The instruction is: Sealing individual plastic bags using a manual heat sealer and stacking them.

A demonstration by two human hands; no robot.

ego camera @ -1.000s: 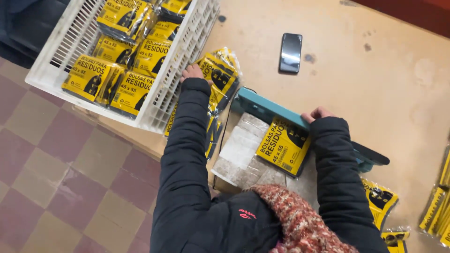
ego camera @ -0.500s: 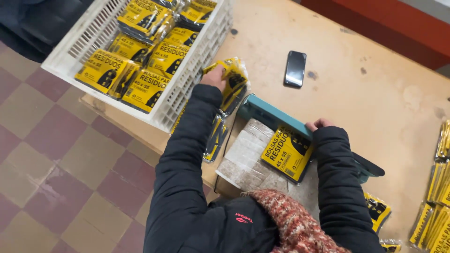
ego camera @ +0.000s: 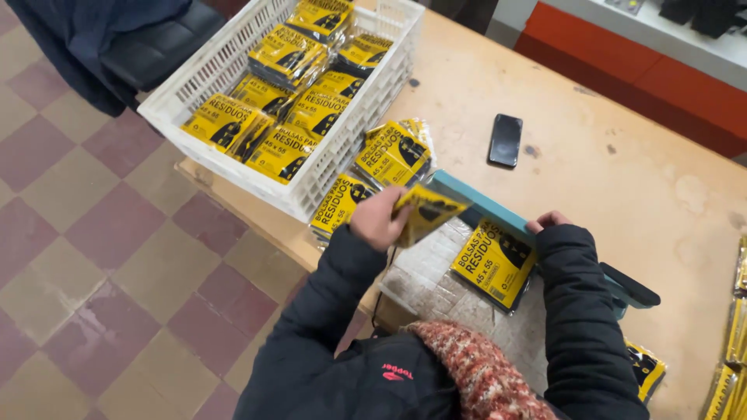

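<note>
Head cam only, so just one angle here. Left hand (ego camera: 379, 220) is pinching one flat yellow plastic packet (ego camera: 430, 211) by its near edge, fingers closed tight on it, and it's hanging tilted above the small stack of yellow packets (ego camera: 342, 204) beside the crate. Right hand (ego camera: 547, 222) is mostly hiding behind its dark sleeve; only the fingertips are showing, resting on the long teal sealer bar (ego camera: 482, 204), so I can't tell how the fingers are set. One more yellow packet with black print (ego camera: 493, 265) is lying flat just under that bar, on a pale ribbed pad (ego camera: 426, 281).

Counting: one white slotted plastic crate (ego camera: 194, 91) holding roughly nine packets, another loose bunch (ego camera: 395, 153) leaning on its corner, one black phone (ego camera: 505, 140) lying alone further back. More packets are peeking in at the right edge (ego camera: 731, 342). Tan wooden tabletop (ego camera: 622, 171) is giving plenty of bare room past the phone, while the near edge is getting crowded.
</note>
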